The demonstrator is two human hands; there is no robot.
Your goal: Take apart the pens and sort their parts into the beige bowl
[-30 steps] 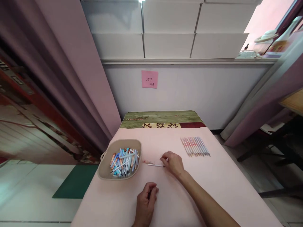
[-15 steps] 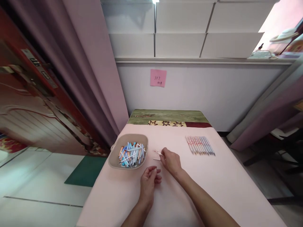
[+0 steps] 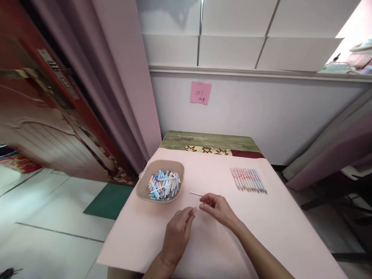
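My left hand [image 3: 178,232] is closed in a pinch low over the table, with a small clear piece [image 3: 194,211] poking out at its fingertips. The rest of that piece, if any, is hidden by the fingers. My right hand [image 3: 219,209] hovers just to the right, fingers curved and thumb apart from them, with nothing visible in between. Beyond its fingertips lies a thin white stick [image 3: 196,193], like a pen refill, its right end meeting the hand's outline. A beige basket [image 3: 139,188] left of the hands holds many mixed pen parts [image 3: 164,185].
Several clear pens [image 3: 248,180] lie in a neat row at the right of the pale pink tabletop [image 3: 215,248]. A pink note [image 3: 200,93] is stuck on the wall behind. A red door [image 3: 37,128] and purple curtain stand to the left.
The slim piece in my right hand's fingertips is gone from them. My right hand has drawn nearer, and my left hand now pinches a small clear piece. The view shifted slightly.
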